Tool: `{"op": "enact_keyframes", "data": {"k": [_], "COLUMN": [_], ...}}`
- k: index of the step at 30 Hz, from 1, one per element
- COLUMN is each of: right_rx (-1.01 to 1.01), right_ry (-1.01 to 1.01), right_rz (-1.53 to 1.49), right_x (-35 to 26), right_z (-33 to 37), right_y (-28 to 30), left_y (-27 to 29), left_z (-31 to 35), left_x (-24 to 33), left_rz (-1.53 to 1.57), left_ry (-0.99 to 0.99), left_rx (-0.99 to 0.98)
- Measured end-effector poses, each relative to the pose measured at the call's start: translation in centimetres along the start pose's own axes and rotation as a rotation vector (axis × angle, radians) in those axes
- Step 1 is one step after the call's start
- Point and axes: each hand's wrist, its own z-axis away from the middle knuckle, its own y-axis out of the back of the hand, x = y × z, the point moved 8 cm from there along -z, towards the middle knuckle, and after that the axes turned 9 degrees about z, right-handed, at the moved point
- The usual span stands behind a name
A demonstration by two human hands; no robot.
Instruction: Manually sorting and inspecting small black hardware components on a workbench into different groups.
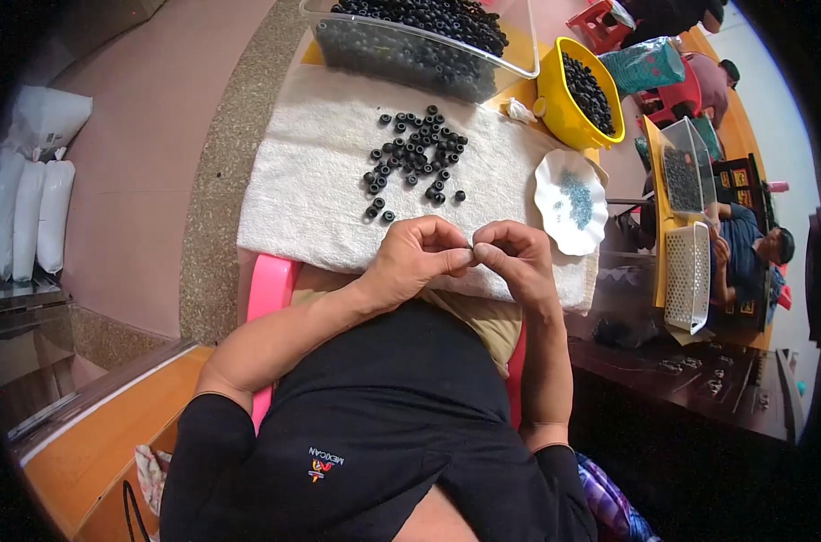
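Observation:
Over the near edge of a white towel (306, 172), my two hands meet at the fingertips. Both my left hand (406, 260) and my right hand (525, 266) are closed in a pinch, thumb against index finger. A tiny dark thing shows between the fingertips; it is too small to name. Just beyond the hands, several small black ring-shaped pieces (419, 155) with holes through them lie loosely scattered on the towel. Beside my right hand stands a white scalloped dish (551, 185) holding tiny bluish bits (576, 200).
A clear plastic bin (510, 68) full of black pieces stands at the far edge. Right of it is a yellow basket (548, 86) of similar pieces. White sacks (56, 217) rest at the left. Another person (745, 239) sits at the right by a white perforated basket (689, 278).

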Motion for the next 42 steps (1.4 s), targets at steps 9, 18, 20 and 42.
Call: {"op": "enact_keyframes", "data": {"k": [9, 18, 20, 42], "right_rx": [0.055, 0.371, 0.459, 0.573], "right_ry": [-0.097, 0.250, 0.509, 0.740], "right_rz": [-0.012, 0.185, 0.540, 0.740], "right_x": [2.1, 0.2, -2.0, -2.6], "right_z": [-0.2, 1.3, 2.4, 2.9], "right_y": [0.1, -0.4, -1.2, -2.2], "left_y": [0.7, 1.0, 1.0, 0.8], "left_z": [-0.3, 0.0, 0.1, 0.3], "left_x": [0.0, -0.1, 0.0, -0.6], "left_rz": [-0.144, -0.005, 0.010, 0.285], "left_ry": [-0.063, -0.036, -0.018, 0.077], "left_rx": [0.039, 0.119, 0.135, 0.174]}}
